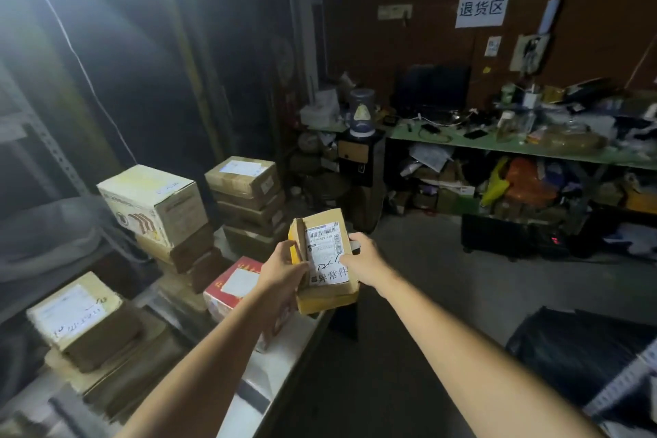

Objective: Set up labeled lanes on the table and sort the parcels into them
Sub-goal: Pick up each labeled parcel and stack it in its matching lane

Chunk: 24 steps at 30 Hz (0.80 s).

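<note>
Both my hands grip small brown cardboard parcel with white printed shipping label [325, 260], held in air just past table edge [284, 359]. My left hand [282, 268] clasps its left side, fingers curled round; my right hand [362, 258] clamps right side, thumb on label. Red-and-white carton [234, 286] sits on table beneath left forearm; stacked brown cardboard boxes [249, 203] behind. White wall sign with black characters [482, 8] hangs beyond.
</note>
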Each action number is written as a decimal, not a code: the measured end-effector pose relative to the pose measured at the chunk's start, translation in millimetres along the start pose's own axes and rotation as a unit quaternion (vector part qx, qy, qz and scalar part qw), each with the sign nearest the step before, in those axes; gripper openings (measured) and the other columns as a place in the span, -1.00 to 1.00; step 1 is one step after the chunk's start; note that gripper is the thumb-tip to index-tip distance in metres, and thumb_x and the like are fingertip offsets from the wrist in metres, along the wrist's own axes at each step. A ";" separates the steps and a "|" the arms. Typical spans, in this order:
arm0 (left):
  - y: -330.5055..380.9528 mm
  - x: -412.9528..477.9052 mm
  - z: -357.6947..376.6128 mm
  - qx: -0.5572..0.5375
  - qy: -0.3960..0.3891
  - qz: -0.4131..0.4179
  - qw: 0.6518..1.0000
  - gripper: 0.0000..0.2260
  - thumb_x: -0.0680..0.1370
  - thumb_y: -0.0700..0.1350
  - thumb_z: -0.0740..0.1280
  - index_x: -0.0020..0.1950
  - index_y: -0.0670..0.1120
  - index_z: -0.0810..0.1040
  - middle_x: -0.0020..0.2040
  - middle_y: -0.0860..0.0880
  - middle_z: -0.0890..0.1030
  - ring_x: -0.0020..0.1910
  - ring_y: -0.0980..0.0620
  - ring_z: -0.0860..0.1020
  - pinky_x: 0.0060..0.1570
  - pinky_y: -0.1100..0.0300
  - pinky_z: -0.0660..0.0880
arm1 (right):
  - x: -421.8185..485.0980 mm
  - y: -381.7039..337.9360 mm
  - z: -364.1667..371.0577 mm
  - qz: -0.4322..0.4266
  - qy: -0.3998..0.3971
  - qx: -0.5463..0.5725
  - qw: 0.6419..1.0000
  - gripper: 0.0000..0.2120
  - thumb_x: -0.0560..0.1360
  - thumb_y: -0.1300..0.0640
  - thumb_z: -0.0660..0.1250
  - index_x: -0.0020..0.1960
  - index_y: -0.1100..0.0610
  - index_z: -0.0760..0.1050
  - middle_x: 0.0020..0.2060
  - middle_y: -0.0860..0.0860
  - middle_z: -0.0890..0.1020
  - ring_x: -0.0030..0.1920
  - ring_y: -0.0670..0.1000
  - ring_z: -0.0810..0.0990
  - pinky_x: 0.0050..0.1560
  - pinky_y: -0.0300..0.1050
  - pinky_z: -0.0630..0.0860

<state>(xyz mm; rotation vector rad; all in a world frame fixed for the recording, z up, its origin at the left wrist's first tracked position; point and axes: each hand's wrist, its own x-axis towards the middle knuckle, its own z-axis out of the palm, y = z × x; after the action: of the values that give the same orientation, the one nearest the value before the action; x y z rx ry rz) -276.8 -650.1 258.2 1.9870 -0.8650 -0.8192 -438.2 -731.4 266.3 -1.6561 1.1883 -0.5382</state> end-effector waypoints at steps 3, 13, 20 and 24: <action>8.3 47.7 3.9 -0.002 0.006 -0.013 1.000 -0.40 0.50 -0.12 0.43 0.49 0.10 0.31 0.13 -0.08 0.56 -0.08 0.02 0.62 -0.23 0.09 0.64 | 51.8 -3.8 -2.8 -0.010 -0.011 -0.028 1.000 -0.61 0.51 0.26 0.32 0.32 0.07 0.45 0.08 -0.08 0.54 0.06 0.02 0.57 0.16 0.02 0.55; 6.6 203.9 35.2 -0.067 0.017 -0.086 0.994 -0.37 0.53 -0.14 0.34 0.56 0.12 0.22 0.08 -0.04 0.48 -0.07 0.00 0.59 -0.13 -0.01 0.67 | 226.9 -0.3 0.5 -0.009 -0.064 -0.106 0.992 -0.60 0.53 0.31 0.29 0.35 0.14 0.41 0.12 0.00 0.50 0.04 -0.04 0.46 -0.04 -0.18 0.42; -7.6 268.2 56.7 -0.117 0.050 -0.173 0.977 -0.34 0.56 -0.15 0.34 0.57 0.19 0.15 0.19 -0.07 0.51 0.03 -0.05 0.60 -0.06 -0.07 0.67 | 328.0 21.6 22.5 -0.008 -0.158 -0.151 0.976 -0.66 0.49 0.29 0.32 0.20 0.03 0.41 -0.10 -0.17 0.52 0.03 0.02 0.59 0.15 0.02 0.56; -21.3 290.3 80.0 -0.139 0.091 -0.224 0.960 -0.33 0.56 -0.18 0.35 0.56 0.18 0.13 0.22 -0.09 0.50 0.04 -0.06 0.60 -0.10 -0.07 0.68 | 383.4 48.2 38.5 -0.023 -0.225 -0.174 0.958 -0.64 0.46 0.28 0.32 0.21 0.04 0.41 -0.01 -0.02 0.61 0.02 0.09 0.65 0.12 0.11 0.59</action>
<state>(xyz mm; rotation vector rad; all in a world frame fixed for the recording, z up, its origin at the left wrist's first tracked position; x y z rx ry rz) -172.1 -904.7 134.4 1.9873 -0.1746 -0.9303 -268.1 -1056.1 138.0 -1.9745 0.9384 0.0365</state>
